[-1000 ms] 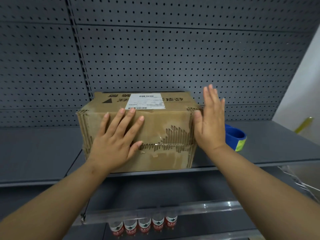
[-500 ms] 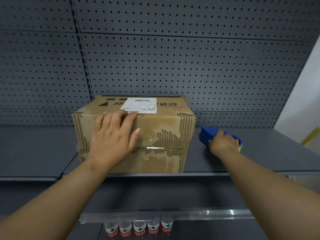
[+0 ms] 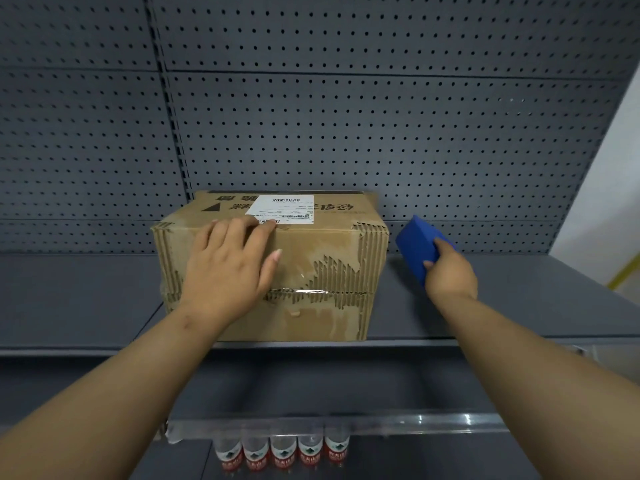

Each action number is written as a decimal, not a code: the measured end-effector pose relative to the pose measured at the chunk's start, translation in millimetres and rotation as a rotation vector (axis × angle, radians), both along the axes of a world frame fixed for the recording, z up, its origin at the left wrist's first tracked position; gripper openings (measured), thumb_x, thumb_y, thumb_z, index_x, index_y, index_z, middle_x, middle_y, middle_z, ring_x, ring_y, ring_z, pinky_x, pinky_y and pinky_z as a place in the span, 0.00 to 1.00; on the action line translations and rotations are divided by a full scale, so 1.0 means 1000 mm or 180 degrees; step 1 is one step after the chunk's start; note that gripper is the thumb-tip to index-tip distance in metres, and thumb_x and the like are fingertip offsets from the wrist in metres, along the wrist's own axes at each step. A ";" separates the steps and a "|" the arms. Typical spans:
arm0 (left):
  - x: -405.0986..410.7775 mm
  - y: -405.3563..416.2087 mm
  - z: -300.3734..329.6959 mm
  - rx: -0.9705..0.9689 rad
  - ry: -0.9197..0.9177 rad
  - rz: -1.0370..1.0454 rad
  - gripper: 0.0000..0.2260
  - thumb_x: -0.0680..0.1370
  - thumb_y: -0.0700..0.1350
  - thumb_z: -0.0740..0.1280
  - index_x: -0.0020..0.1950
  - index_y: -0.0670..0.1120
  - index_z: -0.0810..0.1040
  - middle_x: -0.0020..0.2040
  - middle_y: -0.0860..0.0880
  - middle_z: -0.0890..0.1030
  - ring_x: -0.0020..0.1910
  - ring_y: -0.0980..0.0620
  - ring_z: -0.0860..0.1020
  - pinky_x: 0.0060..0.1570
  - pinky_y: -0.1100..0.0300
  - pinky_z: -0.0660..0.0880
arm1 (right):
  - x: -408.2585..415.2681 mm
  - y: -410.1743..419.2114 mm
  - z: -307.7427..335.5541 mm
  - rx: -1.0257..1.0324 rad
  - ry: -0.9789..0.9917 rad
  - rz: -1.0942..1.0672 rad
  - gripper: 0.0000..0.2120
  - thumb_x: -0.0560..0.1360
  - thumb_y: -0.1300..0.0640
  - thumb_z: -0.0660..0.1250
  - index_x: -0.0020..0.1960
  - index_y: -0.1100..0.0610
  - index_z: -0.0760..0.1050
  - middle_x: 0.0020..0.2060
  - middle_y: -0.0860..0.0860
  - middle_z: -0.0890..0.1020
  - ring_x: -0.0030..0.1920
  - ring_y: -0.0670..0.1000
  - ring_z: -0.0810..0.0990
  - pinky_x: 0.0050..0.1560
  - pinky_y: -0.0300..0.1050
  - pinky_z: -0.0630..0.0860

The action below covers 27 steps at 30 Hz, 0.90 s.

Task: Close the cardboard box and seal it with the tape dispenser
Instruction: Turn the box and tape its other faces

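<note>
Nearest, five red-labelled bottles (image 3: 282, 452) stand in a row on the lower shelf. On the grey shelf (image 3: 83, 299) above, the left hand (image 3: 228, 271) lies flat against the closed cardboard box's (image 3: 332, 258) near face, fingertips over its top edge beside the white shipping label (image 3: 282, 208). Right of the box, the right hand (image 3: 450, 273) grips the blue tape dispenser (image 3: 417, 240), lifted before the far pegboard (image 3: 346, 133).

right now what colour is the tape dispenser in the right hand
Blue plastic tape dispenser, clearest in the head view.

The box (image 3: 311, 268) is brown cardboard, rough where its skin is torn to ribs. Its label (image 3: 282, 208) is smooth white paper. The dispenser (image 3: 417, 249) is matt blue plastic. The shelf (image 3: 519, 299) is matt grey metal.
</note>
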<state>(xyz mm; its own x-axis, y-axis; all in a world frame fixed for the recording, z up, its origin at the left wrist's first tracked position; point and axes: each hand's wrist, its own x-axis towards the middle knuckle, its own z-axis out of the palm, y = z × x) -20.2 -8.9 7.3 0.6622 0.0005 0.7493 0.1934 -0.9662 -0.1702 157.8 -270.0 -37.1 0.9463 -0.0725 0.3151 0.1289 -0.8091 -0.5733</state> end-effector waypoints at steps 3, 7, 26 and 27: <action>-0.002 0.001 0.008 -0.0126 0.0151 -0.0115 0.21 0.77 0.54 0.52 0.60 0.44 0.75 0.51 0.44 0.77 0.48 0.42 0.75 0.49 0.49 0.69 | -0.019 0.012 0.042 0.0583 -0.0483 0.0017 0.23 0.80 0.57 0.58 0.74 0.54 0.60 0.67 0.56 0.72 0.63 0.59 0.72 0.59 0.51 0.69; -0.006 0.003 0.025 -0.0193 0.0339 -0.0247 0.22 0.78 0.55 0.49 0.57 0.45 0.77 0.49 0.45 0.80 0.46 0.43 0.78 0.46 0.51 0.71 | -0.054 0.030 0.096 0.0892 -0.1119 0.0224 0.24 0.79 0.56 0.60 0.74 0.52 0.60 0.67 0.52 0.72 0.64 0.54 0.71 0.61 0.45 0.67; -0.054 0.035 0.133 -0.4099 0.0263 -0.2816 0.17 0.82 0.54 0.54 0.66 0.50 0.72 0.62 0.54 0.77 0.61 0.56 0.75 0.68 0.53 0.65 | -0.213 0.113 0.089 0.0751 -0.2078 0.1520 0.22 0.76 0.57 0.64 0.70 0.52 0.68 0.46 0.49 0.78 0.42 0.43 0.68 0.52 0.41 0.66; -0.057 0.037 0.134 -0.4086 0.0427 -0.2847 0.16 0.82 0.53 0.55 0.62 0.49 0.75 0.58 0.53 0.79 0.57 0.55 0.77 0.66 0.53 0.68 | -0.217 0.113 0.086 0.0770 -0.2095 0.1541 0.22 0.76 0.57 0.64 0.70 0.52 0.68 0.47 0.49 0.78 0.42 0.41 0.67 0.52 0.39 0.64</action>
